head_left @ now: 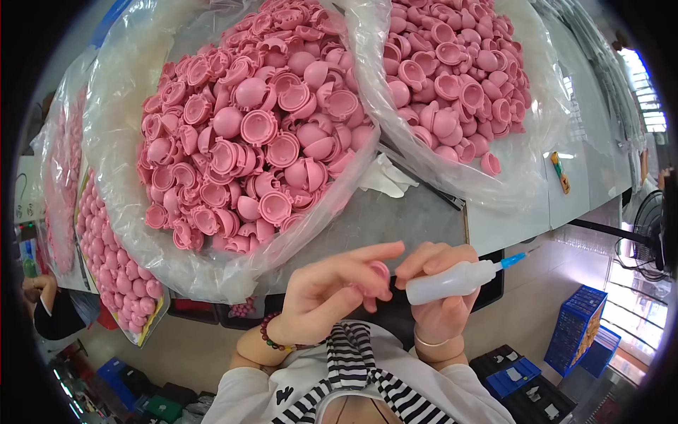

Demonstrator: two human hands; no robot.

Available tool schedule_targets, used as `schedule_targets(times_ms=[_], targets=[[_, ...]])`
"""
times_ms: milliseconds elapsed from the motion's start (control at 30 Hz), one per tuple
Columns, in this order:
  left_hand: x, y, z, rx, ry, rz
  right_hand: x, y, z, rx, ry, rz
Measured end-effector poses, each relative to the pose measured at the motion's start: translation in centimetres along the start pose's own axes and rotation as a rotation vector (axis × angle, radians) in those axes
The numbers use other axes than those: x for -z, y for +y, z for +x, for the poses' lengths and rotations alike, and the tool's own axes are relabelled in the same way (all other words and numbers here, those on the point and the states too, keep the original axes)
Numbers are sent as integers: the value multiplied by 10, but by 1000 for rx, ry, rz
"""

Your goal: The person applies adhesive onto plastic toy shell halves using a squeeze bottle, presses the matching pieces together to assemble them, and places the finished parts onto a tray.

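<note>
My left hand (pixel 332 290) pinches a small pink plastic half-shell (pixel 378 272) between thumb and fingers, close to my chest. My right hand (pixel 441 293) grips a white squeeze bottle (pixel 452 280) lying sideways, its blue needle tip (pixel 514 260) pointing right, away from the shell. The two hands nearly touch above the grey table edge (pixel 395 222). A big clear bag (pixel 120 233) heaped with pink half-shells (pixel 247 134) sits just beyond my left hand.
A second clear bag of pink shells (pixel 452 78) lies at the back right, a third bag (pixel 60 184) and a box of assembled pink balls (pixel 113 268) at the left. Blue crates (pixel 583 328) stand on the floor right. Another person's hand (pixel 35 286) shows far left.
</note>
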State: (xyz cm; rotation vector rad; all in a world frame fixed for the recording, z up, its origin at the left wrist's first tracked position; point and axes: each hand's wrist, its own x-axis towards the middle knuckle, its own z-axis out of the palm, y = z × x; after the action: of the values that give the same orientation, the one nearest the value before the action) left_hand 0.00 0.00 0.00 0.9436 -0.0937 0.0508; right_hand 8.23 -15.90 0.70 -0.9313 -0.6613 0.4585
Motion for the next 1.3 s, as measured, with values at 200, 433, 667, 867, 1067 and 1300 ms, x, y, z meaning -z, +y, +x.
schedule_targets(times_ms=[200, 433, 667, 867, 1067, 1300], targets=[[-16, -8, -2, -124, 213, -109, -10, 0, 1, -13, -33, 139], [-8, -6, 3, -210, 60, 272, -9, -1, -9, -5, 38, -64], [-12, -9, -3, -69, 87, -228, -9, -11, 2, 183, 412, -108], [-13, -9, -3, -100, 44, -189, 1, -27, 9, 620, 49, -751], [-11, -10, -5, -86, 85, -179, -15, -26, 5, 541, 150, -752], [-11, -9, -4, -89, 51, -194, -17, -26, 5, 505, 134, -780]])
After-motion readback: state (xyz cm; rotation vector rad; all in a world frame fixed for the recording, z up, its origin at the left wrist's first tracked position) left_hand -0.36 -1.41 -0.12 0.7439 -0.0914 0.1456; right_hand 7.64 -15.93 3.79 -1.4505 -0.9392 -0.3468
